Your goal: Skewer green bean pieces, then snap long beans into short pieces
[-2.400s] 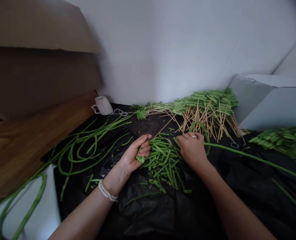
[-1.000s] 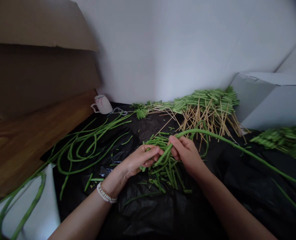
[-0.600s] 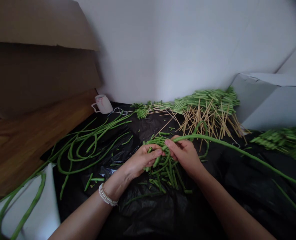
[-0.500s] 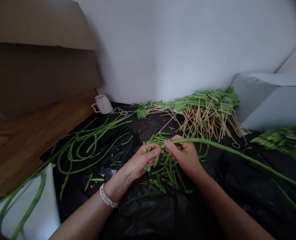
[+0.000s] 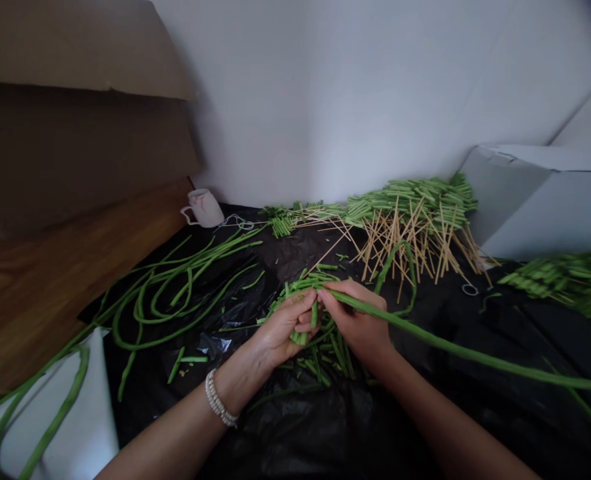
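Observation:
My left hand point(image 5: 290, 325) is closed around a few short green bean pieces point(image 5: 299, 337), their ends showing below the fingers. Pinched in my right hand point(image 5: 358, 317) is one end of a yardlong bean point(image 5: 445, 343), which trails away past the right edge of the view. Thumbs and fingertips of both hands almost meet at the bean's end. Beneath and around them lies a loose heap of cut bean pieces point(image 5: 342, 353) on black plastic sheeting point(image 5: 295, 440). The fingers partly hide the heap.
Long uncut beans point(image 5: 160, 313) curl at the left. Against the wall lie skewered bean pieces point(image 5: 410, 197) with wooden skewers point(image 5: 400, 240) sticking out. More skewered beans point(image 5: 570, 283) are at right, by a white box point(image 5: 515, 200). A mug point(image 5: 205, 208) and cardboard box point(image 5: 85, 147) stand left.
My right hand has turned, and the long bean now slopes lower across the right forearm side. The bean pieces in my left hand have shifted slightly; the hands remain close together.

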`<state>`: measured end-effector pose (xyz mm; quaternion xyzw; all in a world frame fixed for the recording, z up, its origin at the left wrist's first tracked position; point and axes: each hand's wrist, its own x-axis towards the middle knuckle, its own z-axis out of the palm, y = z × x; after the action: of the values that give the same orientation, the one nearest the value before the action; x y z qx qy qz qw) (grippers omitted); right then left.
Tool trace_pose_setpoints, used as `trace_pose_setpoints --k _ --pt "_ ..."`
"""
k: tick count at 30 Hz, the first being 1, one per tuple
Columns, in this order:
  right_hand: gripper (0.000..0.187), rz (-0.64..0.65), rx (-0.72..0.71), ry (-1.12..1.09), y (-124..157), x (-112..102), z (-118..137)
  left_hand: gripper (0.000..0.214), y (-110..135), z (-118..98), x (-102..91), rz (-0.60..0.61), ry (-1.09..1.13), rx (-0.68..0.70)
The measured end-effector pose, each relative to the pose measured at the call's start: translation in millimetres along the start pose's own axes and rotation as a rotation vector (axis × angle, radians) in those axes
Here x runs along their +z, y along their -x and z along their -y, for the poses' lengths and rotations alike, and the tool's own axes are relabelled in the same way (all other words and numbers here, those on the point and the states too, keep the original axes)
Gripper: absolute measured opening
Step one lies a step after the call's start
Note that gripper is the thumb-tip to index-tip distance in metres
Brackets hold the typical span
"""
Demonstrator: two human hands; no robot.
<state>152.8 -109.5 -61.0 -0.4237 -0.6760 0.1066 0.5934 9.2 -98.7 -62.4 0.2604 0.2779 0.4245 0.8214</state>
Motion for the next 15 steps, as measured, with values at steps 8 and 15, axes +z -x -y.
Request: trace_pose_setpoints --k 8,15 --pt "0.024 0.109 -0.129 -0.019 8 3 1 0.021 -4 -7 -4.7 -0.049 0.131 0.024" --pt "0.038 0.148 0.637 -0.561 -6 -4 -2 0.023 2 -14 -2.2 0.122 -0.221 0.066"
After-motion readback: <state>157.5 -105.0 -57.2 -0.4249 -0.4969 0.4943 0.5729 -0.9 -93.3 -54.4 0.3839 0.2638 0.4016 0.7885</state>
